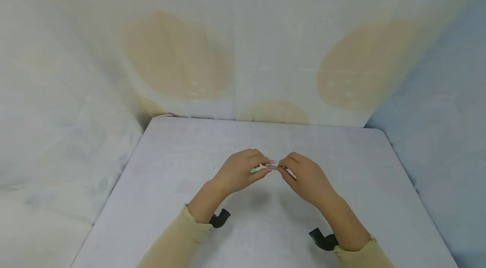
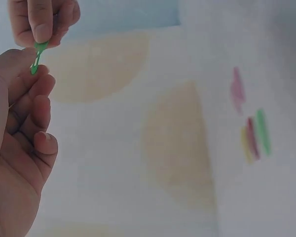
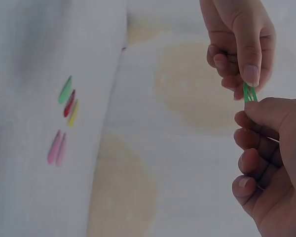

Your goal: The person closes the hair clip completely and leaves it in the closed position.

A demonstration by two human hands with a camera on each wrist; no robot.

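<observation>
Well inside the table (image 1: 171,217) edges, both hands (image 1: 239,171) pinch a green clip (image 3: 249,93).

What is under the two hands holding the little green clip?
Under the left hand and right hand, which pinch the green clip, lies the white table with their faint shadow. The spot straight below the hands is covered by them.

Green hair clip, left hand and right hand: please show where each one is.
green hair clip (image 3: 249,94), right wrist view, its middle.
left hand (image 1: 241,171), head view, its back.
right hand (image 1: 307,177), head view, its back.
</observation>
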